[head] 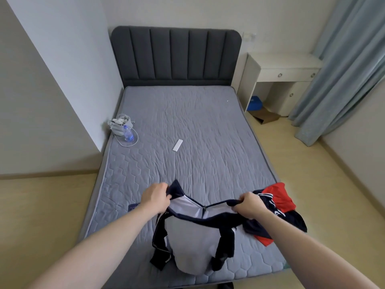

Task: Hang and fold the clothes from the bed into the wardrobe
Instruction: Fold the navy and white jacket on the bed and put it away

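Note:
A navy and white zip jacket (191, 245) hangs over the foot of the grey mattress (200, 130), its lower part resting on the bed. My left hand (156, 197) grips the left side of its collar. My right hand (249, 205) grips the right side, and the zipper sits between them. A pile of red and navy clothes (279, 209) lies on the bed just right of my right hand. The wardrobe is out of view.
A grey drawstring bag (119, 124), a water bottle (128, 133) and a white cable lie at the bed's left edge. A white remote (177, 145) lies mid-mattress. A white desk (283, 76) and grey curtain (341, 65) stand at the right. The dark headboard (176, 57) is at the back.

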A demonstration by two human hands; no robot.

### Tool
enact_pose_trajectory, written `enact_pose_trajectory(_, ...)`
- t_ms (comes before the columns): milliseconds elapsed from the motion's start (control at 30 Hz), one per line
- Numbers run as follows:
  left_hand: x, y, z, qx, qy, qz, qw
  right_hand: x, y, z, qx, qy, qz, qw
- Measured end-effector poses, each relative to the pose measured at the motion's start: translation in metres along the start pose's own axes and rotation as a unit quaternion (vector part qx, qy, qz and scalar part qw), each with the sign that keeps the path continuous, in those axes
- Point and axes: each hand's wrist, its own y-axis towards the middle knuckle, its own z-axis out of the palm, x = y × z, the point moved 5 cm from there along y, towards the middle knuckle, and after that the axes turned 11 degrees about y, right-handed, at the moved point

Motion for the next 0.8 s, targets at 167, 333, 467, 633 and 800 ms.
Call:
enact_pose_trajectory(167, -0.019, 0.049, -0.088, -0.055, -0.072, -0.018, 0.996, 0.058, 0.019, -0.080, -0.109, 0.034, -0.068, 0.991)
enact_pose_trajectory(333, -0.029, 0.081, -0.192, -0.147, -0.159, -0.053, 0.975, 0.122, 0.019, -0.163, -0.201, 0.084, -0.165, 0.962)
enact_pose_trajectory(467, -0.026, 0.089, -0.268, -0.215, -0.226, -0.067, 0.948, 0.166, 0.002, -0.218, -0.257, 0.084, -0.236, 0.933)
enact_pose_trajectory(633, -0.032, 0.072, -0.315, -0.313, -0.240, -0.023, 0.919, 0.187, -0.014, -0.253, -0.312, 0.103, -0.275, 0.904)
enact_pose_trajectory(800, -0.039, 0.067, -0.261, -0.297, -0.210, 0.003, 0.931, 0.163, -0.004, -0.225, -0.280, 0.092, -0.272, 0.916)
